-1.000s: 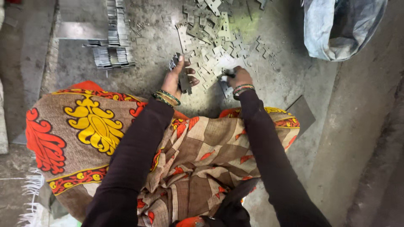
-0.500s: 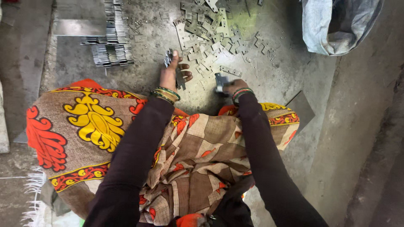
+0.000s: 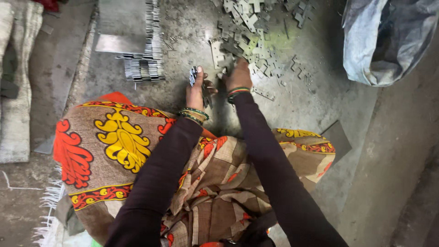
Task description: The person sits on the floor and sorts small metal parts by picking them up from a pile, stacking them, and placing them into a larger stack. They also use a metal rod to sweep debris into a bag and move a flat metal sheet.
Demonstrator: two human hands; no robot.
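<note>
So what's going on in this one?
A person sits on a concrete floor with a patterned cloth over the lap, sorting small flat metal pieces. The left hand grips a small bundle of stacked pieces on edge. The right hand reaches into the loose pile of metal pieces ahead. Neatly stacked rows of pieces lie to the left, and a grey sack sits at the right.

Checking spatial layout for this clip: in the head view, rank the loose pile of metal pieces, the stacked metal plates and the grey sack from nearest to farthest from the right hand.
1. Loose pile of metal pieces: touching the right hand, just ahead of it.
2. Stacked metal plates: off to the left, beyond the left hand.
3. Grey sack: far right, upper corner.
</note>
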